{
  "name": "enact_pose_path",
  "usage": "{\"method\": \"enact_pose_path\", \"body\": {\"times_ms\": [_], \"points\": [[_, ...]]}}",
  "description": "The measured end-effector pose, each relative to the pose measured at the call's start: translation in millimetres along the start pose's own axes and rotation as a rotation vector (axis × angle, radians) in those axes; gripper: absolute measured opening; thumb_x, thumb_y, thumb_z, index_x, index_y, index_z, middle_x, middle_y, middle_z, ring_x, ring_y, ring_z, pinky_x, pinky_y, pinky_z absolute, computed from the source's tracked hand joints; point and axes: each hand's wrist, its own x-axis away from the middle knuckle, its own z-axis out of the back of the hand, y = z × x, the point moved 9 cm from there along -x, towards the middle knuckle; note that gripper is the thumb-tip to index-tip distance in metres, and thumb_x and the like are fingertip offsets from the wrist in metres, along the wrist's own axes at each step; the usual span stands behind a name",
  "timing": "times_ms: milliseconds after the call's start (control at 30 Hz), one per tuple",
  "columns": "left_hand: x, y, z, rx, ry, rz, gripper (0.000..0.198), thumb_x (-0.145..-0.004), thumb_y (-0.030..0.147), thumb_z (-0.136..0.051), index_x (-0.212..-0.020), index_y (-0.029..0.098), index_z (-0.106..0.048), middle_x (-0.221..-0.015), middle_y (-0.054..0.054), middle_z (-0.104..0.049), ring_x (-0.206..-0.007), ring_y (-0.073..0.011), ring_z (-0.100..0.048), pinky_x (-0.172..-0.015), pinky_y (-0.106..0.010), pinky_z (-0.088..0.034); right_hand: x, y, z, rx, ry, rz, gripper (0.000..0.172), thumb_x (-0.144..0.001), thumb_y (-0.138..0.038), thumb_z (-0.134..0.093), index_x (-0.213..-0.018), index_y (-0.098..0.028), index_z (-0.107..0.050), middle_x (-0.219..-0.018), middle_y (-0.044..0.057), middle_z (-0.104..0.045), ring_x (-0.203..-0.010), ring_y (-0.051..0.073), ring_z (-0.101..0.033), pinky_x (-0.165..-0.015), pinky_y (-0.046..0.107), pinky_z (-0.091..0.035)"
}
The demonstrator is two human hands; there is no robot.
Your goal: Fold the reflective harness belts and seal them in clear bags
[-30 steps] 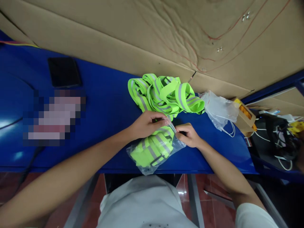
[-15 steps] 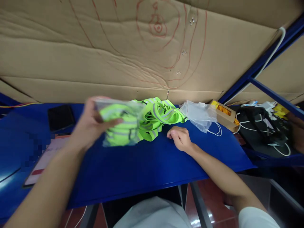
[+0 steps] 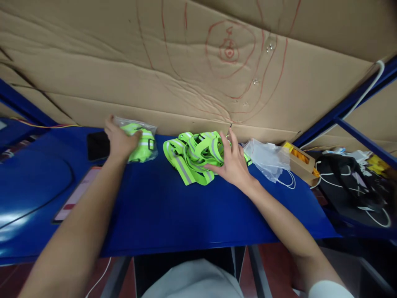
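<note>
My left hand [image 3: 119,140] is closed round a clear plastic bag of folded neon-green reflective straps [image 3: 143,144], holding it down on the blue table [image 3: 167,207] at the far left, beside a black phone [image 3: 97,145]. My right hand [image 3: 231,161] is open with fingers spread and rests against a loose pile of neon-green reflective straps [image 3: 195,155] in the middle of the table, near the cardboard wall.
A cardboard sheet [image 3: 186,70] with red scribbles walls off the back. Right of the pile lie empty clear bags [image 3: 266,157], a small yellow-brown box [image 3: 299,162] and white cables over a black bag [image 3: 350,182]. A flat card or tablet [image 3: 76,194] lies at the left.
My left hand sealed, lifted and carried the bagged straps from the table's front to the far left. My right hand left the bag and reached up to the loose pile. My view tilted up.
</note>
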Motion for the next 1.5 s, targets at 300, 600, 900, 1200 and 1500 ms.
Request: {"method": "enact_pose_path", "body": {"times_ms": [300, 600, 900, 1200, 1500], "points": [[100, 82, -61.6, 0.323, -0.424, 0.027, 0.053, -0.091, 0.064, -0.060, -0.119, 0.019, -0.063, -0.120, -0.012, -0.069, -0.118, -0.0325, -0.063, -0.097, -0.047, -0.052, 13, -65, 16, -0.010, 0.112, 0.312, 0.031, -0.096, -0.012, -0.055, -0.122, -0.025, -0.068, -0.102, 0.006, -0.077, -0.089, 0.020, -0.067, -0.075, 0.033, -0.049], [149, 76, -90.2, 0.482, -0.497, 0.150, 0.048, -0.082, 0.057, -0.077, -0.104, 0.020, -0.055, -0.089, 0.001, -0.058, -0.080, -0.0156, -0.056, -0.072, -0.027, -0.048, 102, -130, -18, -0.105, -0.044, 0.872, 0.047, -0.099, -0.050, -0.062, -0.137, -0.023, -0.064, -0.119, 0.005, -0.075, -0.103, 0.019, -0.066, -0.089, 0.034, -0.049], [179, 118, -88.4, 0.036, -0.752, -0.354, 0.062, -0.082, 0.051, -0.078, -0.135, 0.027, -0.056, -0.143, -0.012, -0.050, -0.135, -0.0352, -0.049, -0.115, -0.054, -0.043, 96, -110, 12, -0.374, 0.106, 0.695, 0.043, -0.100, -0.054, -0.058, -0.111, -0.016, -0.075, -0.096, 0.008, -0.079, -0.088, 0.022, -0.073, -0.072, 0.036, -0.056], [160, 96, -80.1, 0.189, -0.738, -0.181, 0.051, -0.086, 0.025, -0.065, -0.134, 0.026, -0.051, -0.134, -0.008, -0.066, -0.126, -0.0294, -0.063, -0.109, -0.045, -0.049, 59, -34, 7, -0.361, 0.016, 0.164, 0.028, -0.103, -0.020, -0.054, -0.082, -0.019, -0.073, -0.075, 0.004, -0.077, -0.067, 0.016, -0.071, -0.066, 0.031, -0.050], [156, 77, -88.1, 0.839, -0.554, 0.518, 0.024, -0.082, 0.027, -0.064, -0.104, 0.025, -0.054, -0.078, 0.004, -0.061, -0.052, -0.0121, -0.059, -0.046, -0.024, -0.052, 73, -71, -9, -0.688, -0.133, 0.240, 0.013, -0.099, -0.020, -0.063, -0.088, -0.020, -0.070, -0.075, 0.002, -0.074, -0.065, 0.012, -0.068, -0.064, 0.024, -0.052]]}}
